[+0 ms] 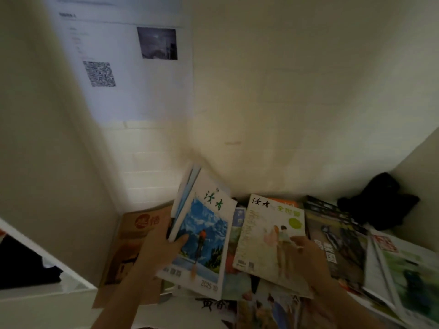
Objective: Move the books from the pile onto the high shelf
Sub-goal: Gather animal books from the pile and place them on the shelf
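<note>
Gripping two or three magazines (204,231) in my left hand (161,250), I lay my right hand's (308,255) fingers on another atop the pile (268,238), wedged into a wall corner; bare wall rises above.

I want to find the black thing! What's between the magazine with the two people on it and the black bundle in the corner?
In the head view, a dark-covered magazine lies between the pale magazine and the black bundle.
</note>
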A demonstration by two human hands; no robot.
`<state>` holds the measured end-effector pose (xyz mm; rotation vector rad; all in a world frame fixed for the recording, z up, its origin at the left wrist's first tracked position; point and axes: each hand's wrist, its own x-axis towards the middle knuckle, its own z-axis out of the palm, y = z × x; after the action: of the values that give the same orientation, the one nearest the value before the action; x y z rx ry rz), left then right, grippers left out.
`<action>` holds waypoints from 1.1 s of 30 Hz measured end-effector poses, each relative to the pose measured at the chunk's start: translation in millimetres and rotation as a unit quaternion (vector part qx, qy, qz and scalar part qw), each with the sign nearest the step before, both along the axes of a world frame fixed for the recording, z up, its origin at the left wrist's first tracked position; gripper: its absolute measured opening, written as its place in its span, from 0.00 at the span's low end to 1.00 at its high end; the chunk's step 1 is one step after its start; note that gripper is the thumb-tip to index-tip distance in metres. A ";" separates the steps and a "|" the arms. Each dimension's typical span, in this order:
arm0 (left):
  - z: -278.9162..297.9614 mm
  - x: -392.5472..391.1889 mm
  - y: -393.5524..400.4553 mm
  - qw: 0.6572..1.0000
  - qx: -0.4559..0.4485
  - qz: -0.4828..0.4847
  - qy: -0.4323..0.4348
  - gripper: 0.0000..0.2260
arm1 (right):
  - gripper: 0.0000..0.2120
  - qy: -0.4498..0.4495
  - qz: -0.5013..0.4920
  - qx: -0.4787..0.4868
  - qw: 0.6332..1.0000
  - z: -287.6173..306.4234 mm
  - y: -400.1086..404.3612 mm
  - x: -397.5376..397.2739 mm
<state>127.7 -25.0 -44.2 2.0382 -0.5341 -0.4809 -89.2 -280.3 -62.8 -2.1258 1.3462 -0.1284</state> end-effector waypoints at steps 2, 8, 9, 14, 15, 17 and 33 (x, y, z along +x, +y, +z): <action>29.5 -8.0 -16.0 0.998 -0.044 -0.042 -0.007 0.21 | 0.15 0.026 -0.003 -0.014 1.000 -8.2 -11.1 -19.5; 38.9 -38.1 -100.4 0.977 -0.093 -0.102 0.162 0.21 | 0.17 -0.100 -0.133 0.200 0.965 4.3 -11.0 -41.3; 27.9 -44.3 -113.7 0.971 -0.084 -0.106 0.199 0.21 | 0.17 -0.169 -0.169 0.274 0.932 9.7 -10.6 -45.6; -45.4 -66.4 -152.5 0.979 0.031 -0.139 0.147 0.23 | 0.17 -0.191 -0.227 0.415 0.860 2.9 -23.0 -53.9; -51.7 -70.0 -154.4 0.983 0.047 -0.127 0.128 0.26 | 0.16 -0.178 -0.226 0.395 0.873 -4.6 -22.6 -51.8; -61.5 -70.3 -157.8 0.988 0.087 -0.116 0.053 0.33 | 0.11 -0.144 -0.188 0.306 0.922 -18.0 -20.7 -50.1; -42.9 -71.5 -146.2 0.958 -0.051 -0.095 0.265 0.28 | 0.26 -0.140 -0.022 0.202 0.969 -6.0 -32.1 -36.8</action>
<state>56.2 -171.3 -87.1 1.6695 -0.4133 -1.0541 -126.0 -312.4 -68.7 -1.6690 1.1405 -0.1517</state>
